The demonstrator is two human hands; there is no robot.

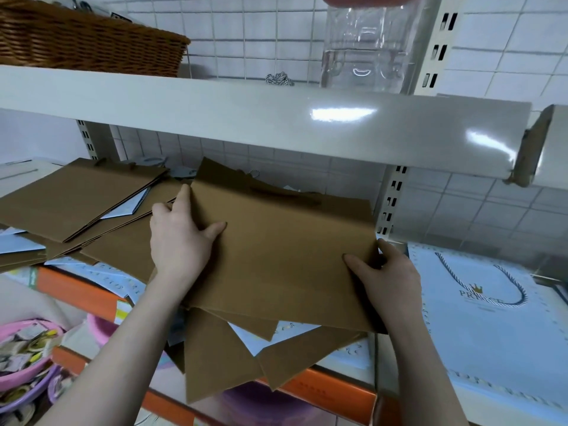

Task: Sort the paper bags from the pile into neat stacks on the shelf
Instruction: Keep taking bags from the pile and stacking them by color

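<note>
A flat brown paper bag (282,250) lies on top of a messy pile of brown and light blue bags (224,358) at the middle of the shelf. My left hand (178,238) grips its left edge, thumb on top and fingers reaching behind the edge. My right hand (384,278) holds its right edge, thumb pressed on the top face. More brown bags (76,198) lie fanned out on the left of the shelf. A light blue bag with a rope handle (479,305) lies flat on the right.
The upper shelf board (276,118) overhangs close above, carrying a wicker basket (89,41) and a clear plastic container (365,47). An orange shelf edge (322,392) runs below the pile. Pink and purple tubs (27,361) sit at lower left.
</note>
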